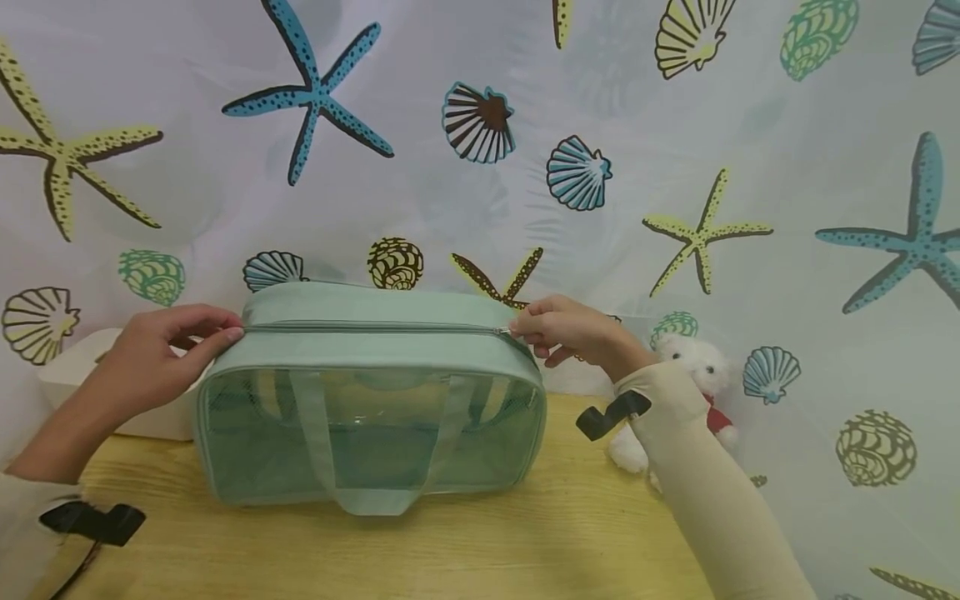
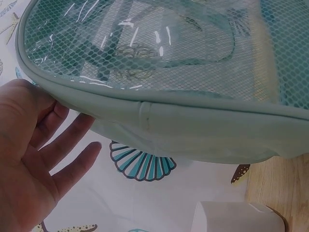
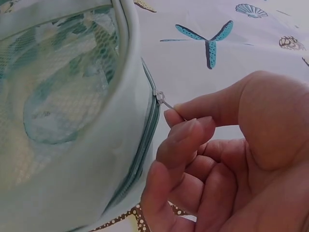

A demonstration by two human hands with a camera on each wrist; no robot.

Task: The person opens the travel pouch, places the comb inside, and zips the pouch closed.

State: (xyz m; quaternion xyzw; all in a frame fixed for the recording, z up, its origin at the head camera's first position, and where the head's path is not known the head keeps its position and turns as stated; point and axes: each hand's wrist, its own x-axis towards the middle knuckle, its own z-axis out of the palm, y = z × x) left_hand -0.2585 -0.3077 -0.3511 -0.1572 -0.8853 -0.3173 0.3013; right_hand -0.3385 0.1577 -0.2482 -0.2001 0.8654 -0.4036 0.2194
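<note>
A pale green toiletry bag [image 1: 375,348] with see-through panels stands upright on the wooden table, its strap handle [image 1: 372,502] hanging down the front. A zipper [image 1: 367,327] runs along its top. At the bag's left top corner, by that end of the zipper, my left hand [image 1: 161,354] pinches the fabric between thumb and fingers. My right hand [image 1: 566,329] is at the opposite end. In the right wrist view its thumb and index finger pinch the small metal zipper pull [image 3: 167,104]. Mesh shows through the clear panel [image 2: 145,53] in the left wrist view.
Behind the bag on the left sits a white box-like container [image 1: 168,421]. A white plush toy [image 1: 693,358] with a red piece at its neck is partly hidden behind my right forearm. A curtain [image 1: 420,208] printed with shells and starfish hangs behind the table [image 1: 525,550].
</note>
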